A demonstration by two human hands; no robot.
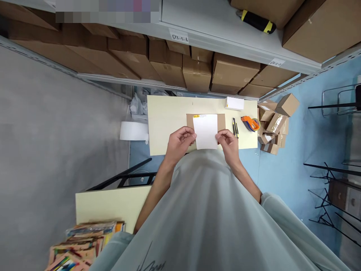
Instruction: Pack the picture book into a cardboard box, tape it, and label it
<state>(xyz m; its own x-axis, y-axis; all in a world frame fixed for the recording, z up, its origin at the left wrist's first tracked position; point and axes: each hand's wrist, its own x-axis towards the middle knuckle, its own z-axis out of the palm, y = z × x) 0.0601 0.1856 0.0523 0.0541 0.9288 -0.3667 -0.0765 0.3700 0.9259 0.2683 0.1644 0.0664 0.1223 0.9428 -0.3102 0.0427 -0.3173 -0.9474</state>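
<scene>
A white sheet of paper (207, 131) with a small yellow mark at its top left is held up between my two hands. My left hand (182, 141) pinches its left edge, thumb against fingers. On the opposite edge, my right hand (228, 143) grips it the same way. Behind the sheet lies a flat brown cardboard piece (221, 121), mostly covered by the paper; whether it is a box or a board I cannot tell. Right of my right hand are box cutters (235, 128) and an orange tape dispenser (250, 123) with a roll of tape.
The cream table (166, 113) carries a small white box (234, 103) at its back. Shelves of cardboard boxes (197, 71) rise behind it, with a yellow-black cutter (256, 22) above. Cardboard boxes (278, 122) pile at the right; a white roll (134, 131) is at the left.
</scene>
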